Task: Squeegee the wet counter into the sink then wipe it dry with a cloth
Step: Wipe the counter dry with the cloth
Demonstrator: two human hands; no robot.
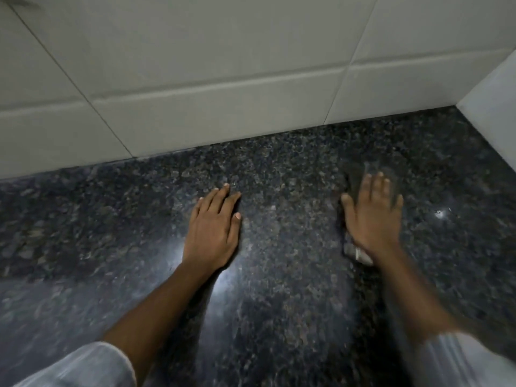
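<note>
The counter (pixel 279 275) is dark speckled granite with a glossy sheen. My left hand (pixel 213 229) lies flat on it, palm down, fingers together, holding nothing. My right hand (pixel 372 216) presses flat on a grey cloth (pixel 356 251), which shows under the palm, past the fingertips and at the wrist; the hand and cloth are blurred by motion. No squeegee and no sink are in view.
A white tiled wall (pixel 223 79) runs along the back of the counter. A white side wall (pixel 494 107) closes the counter at the far right. A small bright glint (pixel 439 214) shows on the granite right of the cloth.
</note>
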